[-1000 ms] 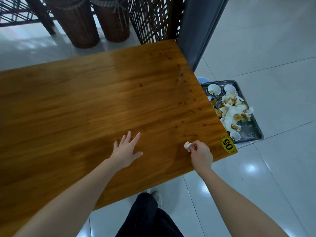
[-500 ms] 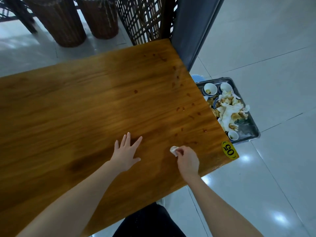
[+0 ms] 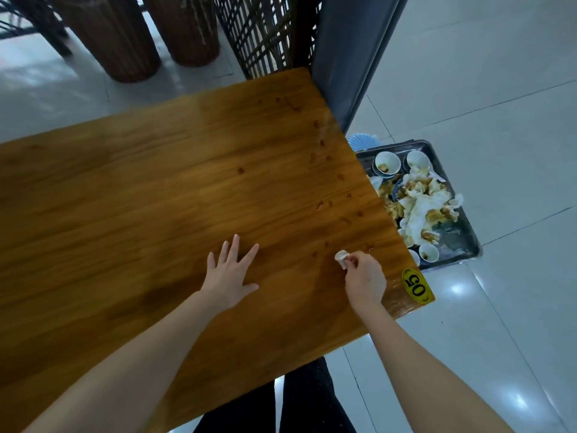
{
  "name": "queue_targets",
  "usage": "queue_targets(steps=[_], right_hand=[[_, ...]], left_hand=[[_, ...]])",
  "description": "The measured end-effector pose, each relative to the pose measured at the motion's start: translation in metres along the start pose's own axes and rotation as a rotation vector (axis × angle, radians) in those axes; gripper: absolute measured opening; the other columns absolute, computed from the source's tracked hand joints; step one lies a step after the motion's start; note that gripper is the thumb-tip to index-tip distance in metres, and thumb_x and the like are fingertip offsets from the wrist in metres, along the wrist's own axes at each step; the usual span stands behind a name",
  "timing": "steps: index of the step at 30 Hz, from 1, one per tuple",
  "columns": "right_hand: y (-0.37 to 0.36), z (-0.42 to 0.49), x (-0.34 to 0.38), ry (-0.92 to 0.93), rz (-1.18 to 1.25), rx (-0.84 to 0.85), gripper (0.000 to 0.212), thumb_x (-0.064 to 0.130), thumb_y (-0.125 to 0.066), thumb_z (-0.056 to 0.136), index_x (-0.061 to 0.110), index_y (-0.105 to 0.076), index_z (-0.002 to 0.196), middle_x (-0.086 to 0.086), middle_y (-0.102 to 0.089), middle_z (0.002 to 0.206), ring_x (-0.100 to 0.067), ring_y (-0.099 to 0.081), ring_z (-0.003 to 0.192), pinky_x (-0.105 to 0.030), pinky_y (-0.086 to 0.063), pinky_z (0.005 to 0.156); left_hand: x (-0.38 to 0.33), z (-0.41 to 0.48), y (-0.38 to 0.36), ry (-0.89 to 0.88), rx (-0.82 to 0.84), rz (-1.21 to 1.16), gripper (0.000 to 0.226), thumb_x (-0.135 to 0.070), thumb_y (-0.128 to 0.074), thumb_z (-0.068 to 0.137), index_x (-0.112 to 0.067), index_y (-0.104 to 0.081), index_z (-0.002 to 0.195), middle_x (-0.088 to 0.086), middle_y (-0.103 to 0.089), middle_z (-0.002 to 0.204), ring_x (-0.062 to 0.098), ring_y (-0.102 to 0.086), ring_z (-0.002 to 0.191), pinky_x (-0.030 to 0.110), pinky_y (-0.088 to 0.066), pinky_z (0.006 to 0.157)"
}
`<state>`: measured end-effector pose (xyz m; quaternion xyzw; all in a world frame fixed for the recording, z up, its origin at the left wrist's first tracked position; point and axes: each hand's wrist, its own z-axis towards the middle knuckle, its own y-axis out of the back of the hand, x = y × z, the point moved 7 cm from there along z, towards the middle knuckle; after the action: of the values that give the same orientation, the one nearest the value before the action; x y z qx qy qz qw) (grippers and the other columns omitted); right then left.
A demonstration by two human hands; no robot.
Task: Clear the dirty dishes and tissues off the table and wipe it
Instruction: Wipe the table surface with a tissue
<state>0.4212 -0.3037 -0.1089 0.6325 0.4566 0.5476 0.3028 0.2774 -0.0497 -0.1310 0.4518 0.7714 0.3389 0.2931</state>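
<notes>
Nearest the camera, dark trousers show below the near edge of the wooden table; both bare forearms reach out over the top. The right hand is curled, its fingertips pinching a small white tissue wad; the wad sticks out at the far left of the knuckles and sits down against the wood, near the table's right front corner. The left hand lies well apart to the left, palm down, fingers straight and spread, flat on the surface and grasping nothing. Just right of the right hand, at the corner itself, is a yellow oval sticker printed "05". Beyond the wad, small brownish stains are dotted along the right side of the top, running away toward the far corner; the wood there has a wet-looking sheen.

Past the right edge, lower down on the pale tiled floor, stands a metal tray; it holds crumpled soiled tissues heaped in the middle, two white bowls at its far end and small white cups at its near end. A pale blue object peeks out just behind the tray; what it is cannot be told. At the far corner of the table rises a grey panel, beside a dark lattice screen; farther left stand two brown woven drums.
</notes>
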Motion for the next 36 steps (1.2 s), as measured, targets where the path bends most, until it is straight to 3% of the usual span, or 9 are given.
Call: queue_targets(steps=[4, 8, 10, 15, 19, 25, 36], right_hand=[[-0.021, -0.031, 0.024, 0.159, -0.026, 0.092, 0.016, 0.021, -0.054, 0.096, 0.016, -0.068, 0.103, 0.002, -0.066, 0.094, -0.006, -0.051, 0.079, -0.013, -0.032, 0.056], [-0.025, -0.030, 0.035, 0.283, -0.051, 0.159, 0.017, 0.022, -0.056, 0.095, 0.016, -0.071, 0.101, 0.002, -0.068, 0.093, -0.005, -0.052, 0.078, -0.010, -0.029, 0.056], [-0.024, -0.013, 0.038, 0.309, -0.066, 0.178, 0.016, 0.024, -0.056, 0.095, 0.018, -0.070, 0.099, 0.004, -0.066, 0.092, -0.004, -0.049, 0.077, -0.012, -0.029, 0.054], [-0.012, 0.060, 0.046, 0.178, -0.014, 0.152, 0.010, 0.020, -0.057, 0.093, 0.021, -0.067, 0.093, 0.004, -0.063, 0.093, -0.012, -0.055, 0.083, -0.026, -0.040, 0.060], [-0.006, 0.074, 0.052, 0.230, -0.054, 0.161, 0.010, 0.014, -0.058, 0.092, 0.017, -0.067, 0.095, 0.000, -0.065, 0.094, -0.016, -0.058, 0.083, -0.031, -0.047, 0.063], [-0.028, 0.016, 0.051, 0.369, -0.079, 0.262, 0.013, 0.020, -0.056, 0.094, 0.019, -0.066, 0.101, 0.005, -0.062, 0.095, -0.008, -0.056, 0.084, -0.020, -0.042, 0.064], [-0.032, 0.026, 0.063, 0.384, -0.043, 0.268, 0.013, 0.022, -0.056, 0.094, 0.020, -0.068, 0.099, 0.005, -0.063, 0.095, -0.010, -0.056, 0.088, -0.026, -0.047, 0.066]], left_hand=[[-0.005, 0.008, 0.005, 0.044, -0.031, -0.033, 0.095, -0.055, -0.058, 0.088, -0.042, 0.013, 0.150, 0.009, 0.023, 0.159, 0.033, 0.014, 0.147, 0.057, -0.002, 0.115], [-0.013, 0.016, 0.012, 0.071, -0.067, -0.053, 0.095, -0.056, -0.057, 0.088, -0.042, 0.013, 0.150, 0.008, 0.024, 0.159, 0.032, 0.015, 0.147, 0.056, -0.001, 0.115], [-0.016, 0.019, 0.014, 0.088, -0.068, -0.075, 0.095, -0.055, -0.058, 0.088, -0.042, 0.013, 0.150, 0.008, 0.023, 0.159, 0.031, 0.015, 0.147, 0.056, 0.000, 0.115], [-0.019, 0.024, 0.018, 0.127, -0.070, -0.113, 0.095, -0.052, -0.059, 0.088, -0.040, 0.011, 0.151, 0.008, 0.022, 0.159, 0.031, 0.015, 0.147, 0.056, 0.000, 0.115], [-0.019, 0.025, 0.020, 0.155, -0.090, -0.139, 0.095, -0.050, -0.061, 0.088, -0.039, 0.008, 0.151, 0.009, 0.020, 0.160, 0.031, 0.014, 0.147, 0.056, 0.000, 0.115], [-0.023, 0.030, 0.016, 0.191, -0.068, -0.131, 0.096, -0.052, -0.061, 0.087, -0.039, 0.009, 0.151, 0.008, 0.022, 0.159, 0.030, 0.016, 0.147, 0.056, 0.001, 0.115], [-0.032, 0.027, 0.021, 0.182, -0.046, -0.094, 0.097, -0.051, -0.062, 0.088, -0.037, 0.010, 0.152, 0.009, 0.022, 0.159, 0.030, 0.015, 0.147, 0.055, 0.000, 0.116]])
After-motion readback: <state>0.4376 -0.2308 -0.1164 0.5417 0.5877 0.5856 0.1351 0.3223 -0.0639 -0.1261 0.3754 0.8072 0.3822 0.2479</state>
